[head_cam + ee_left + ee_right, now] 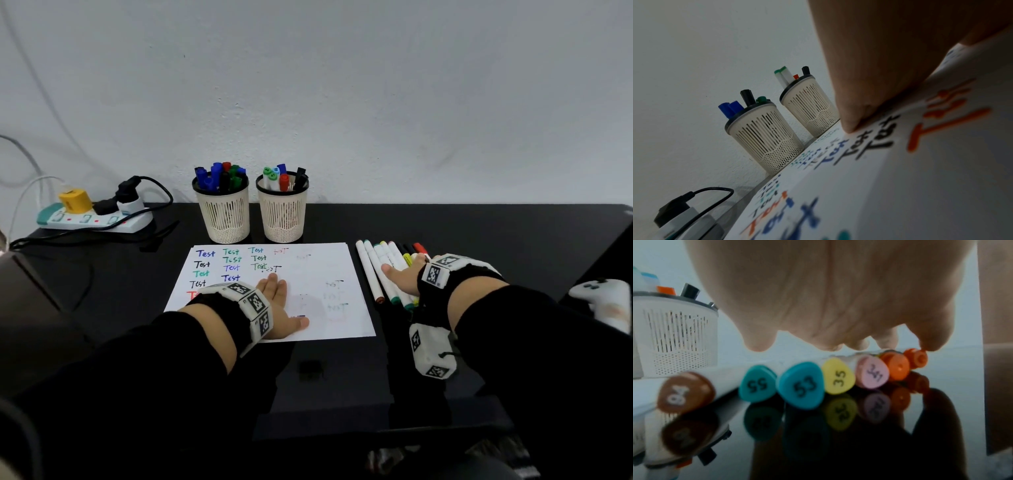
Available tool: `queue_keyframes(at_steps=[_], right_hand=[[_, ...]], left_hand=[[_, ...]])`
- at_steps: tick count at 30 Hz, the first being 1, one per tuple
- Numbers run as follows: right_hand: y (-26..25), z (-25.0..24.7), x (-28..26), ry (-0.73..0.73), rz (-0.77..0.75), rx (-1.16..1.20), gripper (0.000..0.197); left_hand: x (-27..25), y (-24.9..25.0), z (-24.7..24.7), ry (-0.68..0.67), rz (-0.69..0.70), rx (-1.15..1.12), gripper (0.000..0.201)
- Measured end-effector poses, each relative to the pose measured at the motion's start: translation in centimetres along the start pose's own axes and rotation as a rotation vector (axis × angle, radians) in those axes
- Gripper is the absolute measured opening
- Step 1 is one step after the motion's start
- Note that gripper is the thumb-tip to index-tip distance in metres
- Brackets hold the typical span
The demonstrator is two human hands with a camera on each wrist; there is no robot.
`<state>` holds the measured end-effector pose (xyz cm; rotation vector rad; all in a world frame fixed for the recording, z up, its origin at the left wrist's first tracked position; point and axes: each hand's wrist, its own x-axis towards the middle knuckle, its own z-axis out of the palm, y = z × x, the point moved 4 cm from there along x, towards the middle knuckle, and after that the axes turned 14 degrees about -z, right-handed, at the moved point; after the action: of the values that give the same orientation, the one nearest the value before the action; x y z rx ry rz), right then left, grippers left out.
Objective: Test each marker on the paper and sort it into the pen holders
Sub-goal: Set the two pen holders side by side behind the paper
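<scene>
A white paper covered with coloured "Test" words lies mid-table. My left hand rests flat on it, fingers straight, nothing held; its palm edge touches the sheet. Right of the paper lies a row of markers. My right hand hovers low over them with spread fingers; its fingertips reach down toward the orange-capped markers. Caps numbered 53 and 35 face the right wrist camera. Two cream mesh pen holders behind the paper hold markers.
A power strip with plugs and black cables sits at the back left. A white game controller lies at the table's right edge. A dark object occupies the left edge. The wall stands close behind the holders.
</scene>
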<state>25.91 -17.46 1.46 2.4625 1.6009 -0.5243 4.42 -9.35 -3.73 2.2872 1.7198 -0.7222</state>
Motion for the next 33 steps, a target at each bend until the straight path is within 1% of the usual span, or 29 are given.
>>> queue_keyframes(at_steps=[3, 5, 8, 13, 21, 28, 33], right_hand=[[1.6, 1.2, 1.0, 0.050, 0.125, 0.020, 0.088], [2.5, 2.3, 1.5, 0.063, 0.152, 0.036, 0.095], [2.4, 3.3, 0.9, 0.057, 0.131, 0.039, 0.092], [1.2, 3.6, -0.1, 0.012, 0.099, -0.016, 0.082], [1.7, 3.6, 0.0, 0.008, 0.100, 0.007, 0.078], [0.7, 3.9, -1.2, 0.012, -0.023, -0.004, 0.074], [0.2, 4.1, -1.7, -0.070, -0.087, -0.057, 0.073]], left_hand=[[0.0, 0.0, 0.0, -0.002, -0.006, 0.009, 0.083], [-0.2, 0.0, -0.1, 0.004, -0.007, 0.012, 0.083], [-0.3, 0.0, 0.0, 0.019, -0.008, 0.000, 0.083], [-0.4, 0.0, 0.1, 0.032, -0.006, -0.029, 0.083], [-0.4, 0.0, 0.0, 0.023, -0.015, -0.007, 0.082], [-0.2, 0.0, 0.1, 0.027, -0.017, 0.000, 0.082], [-0.3, 0.0, 0.1, 0.027, -0.021, -0.002, 0.082]])
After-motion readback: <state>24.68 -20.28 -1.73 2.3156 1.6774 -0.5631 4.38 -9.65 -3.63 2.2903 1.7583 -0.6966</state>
